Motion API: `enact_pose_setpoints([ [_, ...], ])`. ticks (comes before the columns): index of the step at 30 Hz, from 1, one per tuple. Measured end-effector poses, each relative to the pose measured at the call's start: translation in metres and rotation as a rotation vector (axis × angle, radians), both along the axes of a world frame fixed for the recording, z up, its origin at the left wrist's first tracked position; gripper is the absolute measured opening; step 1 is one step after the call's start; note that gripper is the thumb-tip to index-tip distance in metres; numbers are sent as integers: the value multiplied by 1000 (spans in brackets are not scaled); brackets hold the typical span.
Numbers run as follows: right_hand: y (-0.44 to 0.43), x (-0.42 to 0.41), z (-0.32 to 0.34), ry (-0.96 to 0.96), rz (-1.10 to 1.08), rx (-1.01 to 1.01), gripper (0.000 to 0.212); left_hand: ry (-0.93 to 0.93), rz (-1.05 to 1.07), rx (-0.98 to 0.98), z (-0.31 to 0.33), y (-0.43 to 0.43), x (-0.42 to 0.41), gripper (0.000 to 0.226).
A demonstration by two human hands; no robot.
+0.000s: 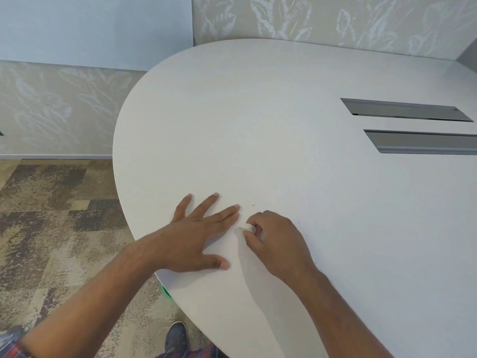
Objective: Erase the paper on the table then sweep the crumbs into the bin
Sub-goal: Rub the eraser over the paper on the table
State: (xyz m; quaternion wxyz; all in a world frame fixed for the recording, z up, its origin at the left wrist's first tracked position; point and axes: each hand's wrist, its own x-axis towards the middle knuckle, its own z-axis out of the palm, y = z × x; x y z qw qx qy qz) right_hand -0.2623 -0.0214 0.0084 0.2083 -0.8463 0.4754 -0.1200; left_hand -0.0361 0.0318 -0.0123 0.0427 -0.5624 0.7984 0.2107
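Note:
A white sheet of paper lies near the rounded front-left edge of the pale table, hard to tell from the tabletop. My left hand lies flat on the paper with fingers spread, pressing it down. Just to its right, my right hand is closed around a small white eraser, whose tip touches the paper. A few tiny dark specks lie on the table beyond the hands. A sliver of a green object, possibly the bin, peeks out from under the table edge.
Two long grey cable slots are set into the table at the right. Patterned carpet spreads to the left, with a leaf-patterned wall behind. My dark shoe shows below the table edge.

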Motion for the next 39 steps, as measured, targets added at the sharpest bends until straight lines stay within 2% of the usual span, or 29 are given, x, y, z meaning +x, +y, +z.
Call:
enact_pose_setpoints([
  [3, 12, -7, 2, 69, 112, 8, 17, -3, 6, 16, 0, -1, -1, 107],
  [6, 9, -11, 3, 164, 166, -64, 20, -7, 7, 23, 0, -1, -1, 109],
  [10, -10, -6, -2, 107, 74, -113, 16, -9, 4, 21, 0, -1, -1, 109],
  [15, 13, -17, -6, 81, 128, -57, 14, -4, 10, 21, -2, -2, -1, 109],
  [20, -1, -11, -8, 121, 108, -120, 21, -13, 11, 17, -2, -2, -2, 108],
  [29, 18, -35, -3, 127, 247, 38, 21, -13, 6, 14, -3, -2, -1, 109],
  [35, -7, -10, -6, 133, 149, -102, 21, -11, 6, 20, -3, -2, -1, 109],
  [39, -2, -14, -7, 128, 149, -87, 18, -8, 8, 19, -3, -2, -2, 109],
])
